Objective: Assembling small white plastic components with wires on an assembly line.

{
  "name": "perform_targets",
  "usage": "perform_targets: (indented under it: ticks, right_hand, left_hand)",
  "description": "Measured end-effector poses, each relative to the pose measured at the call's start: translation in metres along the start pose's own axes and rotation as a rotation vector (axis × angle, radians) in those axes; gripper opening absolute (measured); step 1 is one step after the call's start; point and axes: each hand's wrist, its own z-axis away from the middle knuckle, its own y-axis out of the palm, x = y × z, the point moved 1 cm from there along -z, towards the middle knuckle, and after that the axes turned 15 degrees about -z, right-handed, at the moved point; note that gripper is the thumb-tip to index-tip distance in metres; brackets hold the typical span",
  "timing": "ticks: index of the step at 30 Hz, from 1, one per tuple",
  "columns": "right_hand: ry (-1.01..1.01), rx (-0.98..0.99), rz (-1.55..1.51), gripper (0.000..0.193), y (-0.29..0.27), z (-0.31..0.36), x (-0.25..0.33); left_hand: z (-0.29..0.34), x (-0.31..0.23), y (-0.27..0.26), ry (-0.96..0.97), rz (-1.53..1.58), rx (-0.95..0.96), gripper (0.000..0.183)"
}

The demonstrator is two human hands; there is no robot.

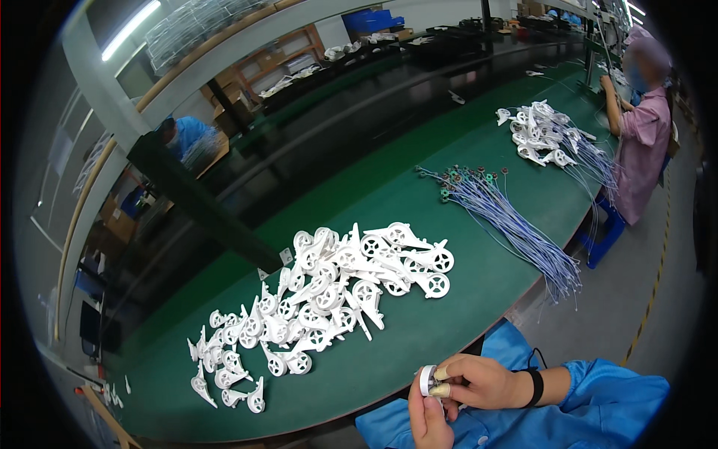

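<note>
Near the front edge of the table, my left hand (429, 425) is closed around a white round plastic part (427, 381), held with its rim upright. My right hand (482, 380) reaches in from the right, with pale finger cots on thumb and index finger. Those two fingertips are pinched together against the open side of the part; what lies between them is too small to make out. A black band (535, 388) circles my right wrist. Ahead to the left lies a big heap of white plastic parts (329, 295), each a spoked ring with a tapered arm.
A bundle of bluish-white cables (508, 228) with small green and red ends lies on the green table (449, 329), right of the heap. Farther back are more white parts with cables (538, 131). A co-worker in pink (645, 150) sits at the right. A dark post (206, 206) rises behind the heap.
</note>
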Motion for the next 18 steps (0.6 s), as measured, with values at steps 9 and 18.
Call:
perform_targets:
  ticks: [9,18]
  right_hand:
    - [-0.086,0.069,0.083,0.023,-0.008,-0.008,-0.006]
    - [-0.318,-0.099,0.195,0.025,-0.002,-0.010,-0.011]
  left_hand:
    - [-0.006,0.001,0.009,0.012,-0.033,-0.043,0.045]
    - [-0.006,0.001,0.010,0.058,-0.006,-0.030,0.043]
